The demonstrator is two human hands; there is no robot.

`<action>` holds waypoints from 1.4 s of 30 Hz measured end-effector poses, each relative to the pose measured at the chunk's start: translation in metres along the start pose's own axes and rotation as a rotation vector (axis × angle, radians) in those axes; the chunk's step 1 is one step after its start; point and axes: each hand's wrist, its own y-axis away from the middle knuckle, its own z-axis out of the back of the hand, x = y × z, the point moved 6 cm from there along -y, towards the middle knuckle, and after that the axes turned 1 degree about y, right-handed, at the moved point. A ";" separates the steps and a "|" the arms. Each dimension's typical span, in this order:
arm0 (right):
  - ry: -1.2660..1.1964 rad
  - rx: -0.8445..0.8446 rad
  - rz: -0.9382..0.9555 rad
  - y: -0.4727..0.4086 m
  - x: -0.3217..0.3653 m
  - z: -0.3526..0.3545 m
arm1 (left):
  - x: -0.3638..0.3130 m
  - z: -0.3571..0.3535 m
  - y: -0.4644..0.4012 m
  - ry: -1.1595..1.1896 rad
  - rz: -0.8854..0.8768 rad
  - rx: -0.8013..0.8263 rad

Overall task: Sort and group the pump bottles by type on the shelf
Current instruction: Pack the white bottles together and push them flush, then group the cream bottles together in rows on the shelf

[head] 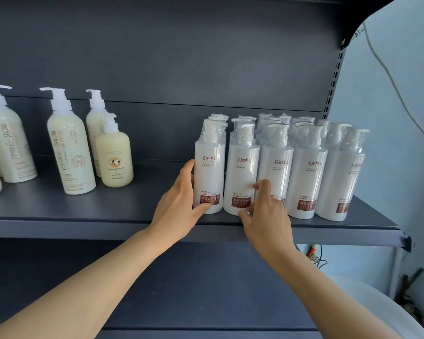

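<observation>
While both my arms reach up from six o'clock, the dark grey shelf spans the whole view, its back panel rising toward twelve. At three o'clock on its board stands the big block of white conditioner bottles, each wrapped in clear film with a brown label near the base, packed in several rows so that they touch one another. At nine o'clock, well apart from that block, stand the cream pump bottles, tall ones with white pumps, and just beside them toward the centre a shorter cream bottle. Near the centre my left hand curls round the leftmost white bottle of the front row, fingers behind its left side and thumb pressing low on its front by the brown label. At about four o'clock from it my right hand has its fingers bent against the lower front of the second white bottle, fingertips on the film near the label; whether it truly grips or only touches, I cannot tell.
</observation>
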 end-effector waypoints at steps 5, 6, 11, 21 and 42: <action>-0.024 0.056 0.004 0.004 0.003 0.003 | -0.002 0.002 0.000 -0.024 0.022 0.031; -0.022 0.062 0.013 0.006 0.004 0.004 | -0.002 0.003 0.001 -0.037 0.030 0.042; 0.150 -0.065 0.194 0.015 0.029 0.020 | 0.000 0.011 0.006 -0.175 0.074 0.098; 0.174 -0.002 0.562 0.013 0.120 -0.012 | 0.030 0.103 0.025 -0.534 0.171 0.091; -0.206 0.297 0.077 -0.076 0.240 -0.143 | 0.198 0.205 -0.015 -0.211 0.259 0.041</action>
